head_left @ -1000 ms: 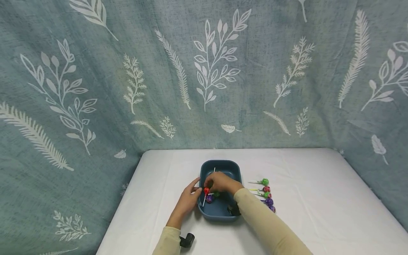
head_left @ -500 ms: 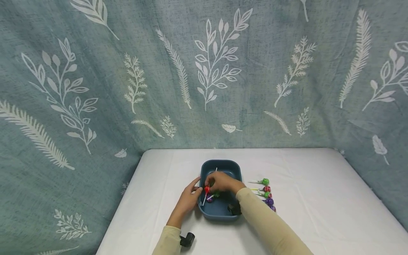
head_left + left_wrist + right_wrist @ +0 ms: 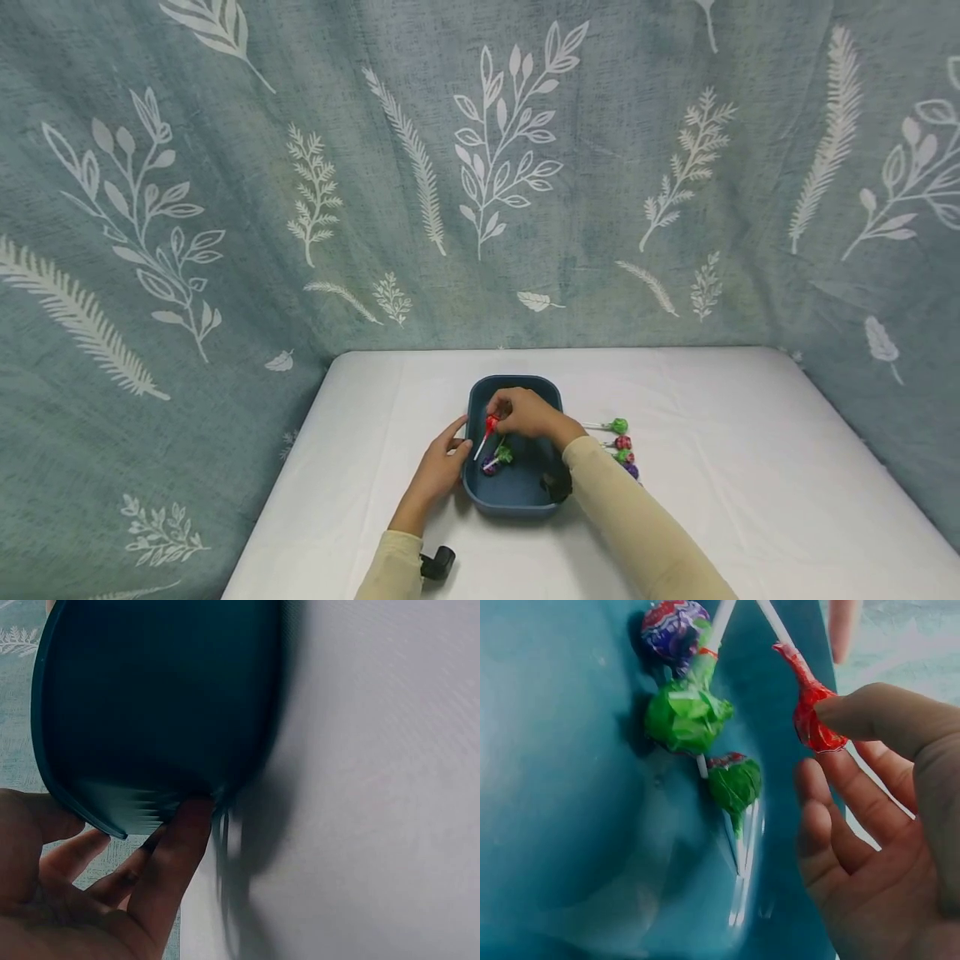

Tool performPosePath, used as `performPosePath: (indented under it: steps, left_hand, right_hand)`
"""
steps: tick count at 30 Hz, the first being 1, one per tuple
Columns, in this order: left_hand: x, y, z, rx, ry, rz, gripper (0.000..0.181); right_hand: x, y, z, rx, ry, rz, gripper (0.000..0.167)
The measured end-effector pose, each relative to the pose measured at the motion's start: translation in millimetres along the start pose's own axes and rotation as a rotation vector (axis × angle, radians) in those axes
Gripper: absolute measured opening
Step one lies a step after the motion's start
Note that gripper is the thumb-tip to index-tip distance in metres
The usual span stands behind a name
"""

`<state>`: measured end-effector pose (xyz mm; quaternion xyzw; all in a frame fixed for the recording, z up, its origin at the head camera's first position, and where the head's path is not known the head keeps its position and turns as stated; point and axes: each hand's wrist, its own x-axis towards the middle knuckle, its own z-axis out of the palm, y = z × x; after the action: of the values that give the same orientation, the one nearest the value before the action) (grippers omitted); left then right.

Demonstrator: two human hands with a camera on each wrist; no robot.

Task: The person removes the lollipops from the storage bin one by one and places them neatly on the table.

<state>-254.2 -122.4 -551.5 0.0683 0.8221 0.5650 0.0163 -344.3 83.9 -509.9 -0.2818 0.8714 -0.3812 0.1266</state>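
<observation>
A dark blue plastic bin stands on the white table. My left hand grips its left wall; in the left wrist view the thumb lies at the rim of the bin and the fingers are against the outside. Over the bin's inside, my right hand pinches a red-wrapped lollipop by its head between thumb and fingers, stick pointing away from the palm. Below it in the bin lie a green lollipop, a purple one and a smaller dark green one.
Right of the bin, several lollipops lie in a column on the table, including a green one and a red one; the right sleeve partly covers them. A patterned curtain hangs behind the table.
My right hand has lifted and moved toward the back of the bin with the red lollipop. The green and purple lollipops show more now. The left hand has stayed at the bin's wall.
</observation>
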Motion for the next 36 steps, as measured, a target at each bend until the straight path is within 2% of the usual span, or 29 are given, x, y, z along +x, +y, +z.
performPosePath:
  steps: [4,11,20,29,36]
  left_hand:
    - [0.1,-1.6,0.2,0.012,0.004,0.001,0.05]
    - [-0.9,-1.4,1.2,0.023,0.007,-0.006,0.05]
    - [-1.4,-0.2,0.0,0.024,0.011,-0.014,0.05]
    - [-1.1,0.8,0.8,0.01,0.005,-0.01,0.05]
    - [0.1,0.7,1.8,0.024,0.012,-0.028,0.049]
  right_hand:
    - [-3.8,3.0,-3.6,0.017,0.041,0.015,0.02]
    - [-13.3,9.5,-10.8,0.064,0.094,-0.002,0.021]
    - [-27.8,6.3,-20.4,0.136,0.194,-0.003,0.02]
    - [-46.1,8.2,-31.8,0.209,0.305,0.045,0.023]
    - [-60.3,14.4,-38.6,0.267,0.414,0.118,0.024]
